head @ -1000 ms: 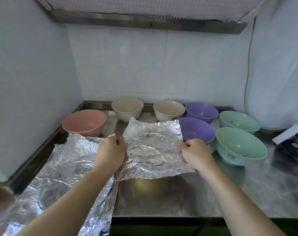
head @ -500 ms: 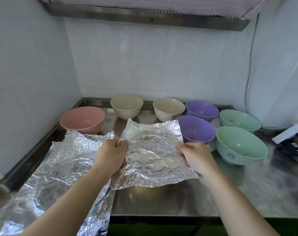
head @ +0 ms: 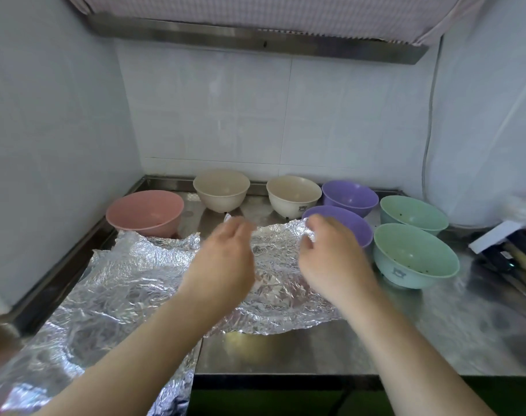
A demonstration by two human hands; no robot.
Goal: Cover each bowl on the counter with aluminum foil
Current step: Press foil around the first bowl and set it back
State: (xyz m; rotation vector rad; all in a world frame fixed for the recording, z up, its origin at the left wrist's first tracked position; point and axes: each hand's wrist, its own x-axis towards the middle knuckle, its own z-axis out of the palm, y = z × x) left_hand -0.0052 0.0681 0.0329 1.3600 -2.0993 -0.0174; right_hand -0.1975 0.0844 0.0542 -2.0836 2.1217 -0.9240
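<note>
Right hand is pinching the crinkled aluminum foil sheet at its far corner, left hand looks loosely curled but blurry, so I'm guessing it's heading for the purple plastic bowl at 1 o'clock, needing it centred first.

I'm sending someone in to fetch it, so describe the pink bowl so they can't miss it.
Start at the left wall beside the steel counter. The pink bowl sits nearest it, just behind the crumpled foil. It's the only pink one; its neighbours are cream, purple and green.
</note>
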